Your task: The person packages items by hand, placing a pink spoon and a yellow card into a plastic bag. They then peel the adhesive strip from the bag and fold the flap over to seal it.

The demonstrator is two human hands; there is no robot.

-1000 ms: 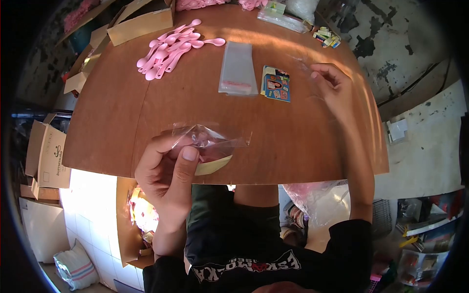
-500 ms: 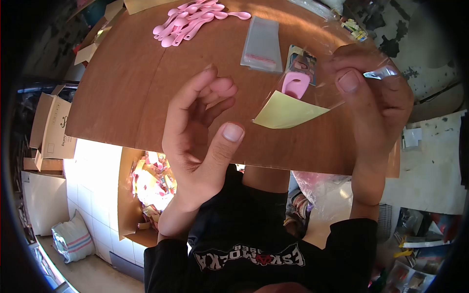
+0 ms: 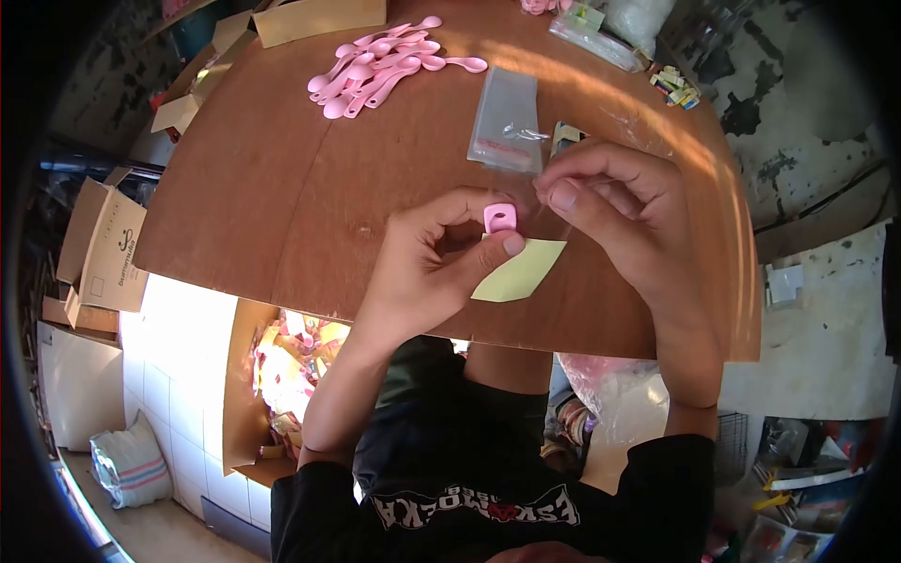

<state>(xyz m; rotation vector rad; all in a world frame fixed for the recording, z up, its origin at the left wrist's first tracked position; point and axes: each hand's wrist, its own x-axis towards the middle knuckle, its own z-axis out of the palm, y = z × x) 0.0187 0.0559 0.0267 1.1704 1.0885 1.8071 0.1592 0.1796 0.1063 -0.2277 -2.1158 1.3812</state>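
Observation:
My left hand pinches a pink plastic piece with a hole in it, in what looks like a clear bag. A yellow paper hangs just below the thumb. To the right, my right hand has its thumb and forefinger pressed together on the thin clear film beside the pink piece. Behind the hands lies a stack of clear plastic bags. A printed card is mostly hidden by my right hand.
A pile of pink spoons lies at the table's far side. Small wrappers and plastic packs are at the far right. Below the near edge, a cardboard box holds many packets.
My left hand has moved right and closed on the pink piece, which was hanging from my right hand with the yellow paper. My right hand has moved left and down. The view has shifted slightly.

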